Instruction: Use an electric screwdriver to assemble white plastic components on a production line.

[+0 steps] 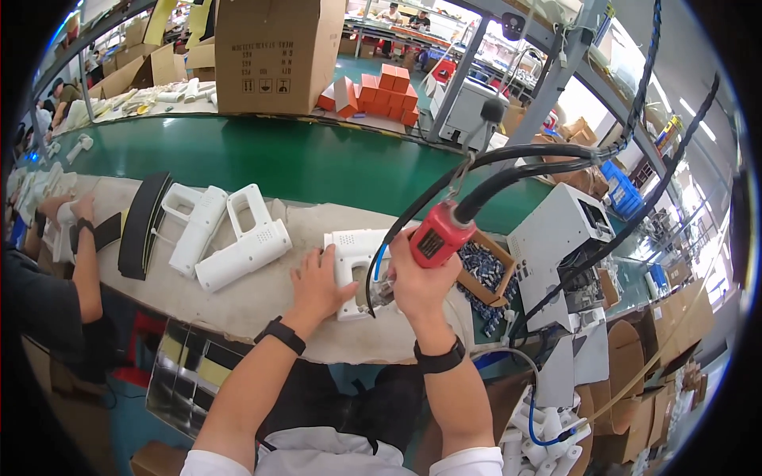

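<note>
Lying at centre frame: white gun-shaped housing (349,244). Left hand (316,284) is flat, fingers loosely spread, steadying its left edge without grasping; right hand (421,279) is wrapped around red power driver (433,238). Judgement: housing likely light, stiff, smooth plastic, prone to sliding or scuffing; best held by its looped handle.

A red power tool (436,236) is held over a flat-lying white plastic housing (359,240).
</note>
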Available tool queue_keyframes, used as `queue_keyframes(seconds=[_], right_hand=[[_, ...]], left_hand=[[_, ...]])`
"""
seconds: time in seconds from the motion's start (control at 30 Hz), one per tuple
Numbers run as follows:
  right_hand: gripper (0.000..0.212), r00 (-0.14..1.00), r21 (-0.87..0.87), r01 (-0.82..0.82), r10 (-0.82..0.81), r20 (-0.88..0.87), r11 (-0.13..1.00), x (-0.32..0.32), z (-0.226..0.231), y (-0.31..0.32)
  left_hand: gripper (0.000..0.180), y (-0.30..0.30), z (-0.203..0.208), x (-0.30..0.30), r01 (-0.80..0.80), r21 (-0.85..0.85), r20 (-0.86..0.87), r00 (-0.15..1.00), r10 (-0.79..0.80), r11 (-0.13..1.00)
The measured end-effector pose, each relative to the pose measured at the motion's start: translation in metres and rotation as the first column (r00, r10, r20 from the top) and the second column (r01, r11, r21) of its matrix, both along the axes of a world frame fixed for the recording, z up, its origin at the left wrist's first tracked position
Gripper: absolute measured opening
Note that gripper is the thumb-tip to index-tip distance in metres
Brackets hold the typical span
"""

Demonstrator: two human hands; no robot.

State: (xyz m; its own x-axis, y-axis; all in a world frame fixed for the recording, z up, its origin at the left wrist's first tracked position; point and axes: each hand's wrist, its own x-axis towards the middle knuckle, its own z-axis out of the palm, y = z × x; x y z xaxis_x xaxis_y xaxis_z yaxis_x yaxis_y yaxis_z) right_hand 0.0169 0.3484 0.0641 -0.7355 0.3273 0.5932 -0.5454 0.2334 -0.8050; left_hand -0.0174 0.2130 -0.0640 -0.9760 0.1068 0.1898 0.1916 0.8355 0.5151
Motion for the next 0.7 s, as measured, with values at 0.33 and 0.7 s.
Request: queue_keyframes(seconds=[0.33, 0.7], right_hand=[[0.007, 0.991, -0.121, -0.132, 0.126, -0.052, 0.984, 0.029, 0.058, -0.035], [0.006, 0.974, -0.163, -0.150, 0.174, 0.145, 0.975, 0.007, 0.007, -0.056]], left_hand=[[0.088, -0.009, 0.005, 0.003, 0.058, 0.092, 0.051, 0.997, -0.063, 0.994], [0.076, -0.006, -0.023, -0.008, 0.102, 0.087, -0.057, 0.994, -0.097, 0.991]])
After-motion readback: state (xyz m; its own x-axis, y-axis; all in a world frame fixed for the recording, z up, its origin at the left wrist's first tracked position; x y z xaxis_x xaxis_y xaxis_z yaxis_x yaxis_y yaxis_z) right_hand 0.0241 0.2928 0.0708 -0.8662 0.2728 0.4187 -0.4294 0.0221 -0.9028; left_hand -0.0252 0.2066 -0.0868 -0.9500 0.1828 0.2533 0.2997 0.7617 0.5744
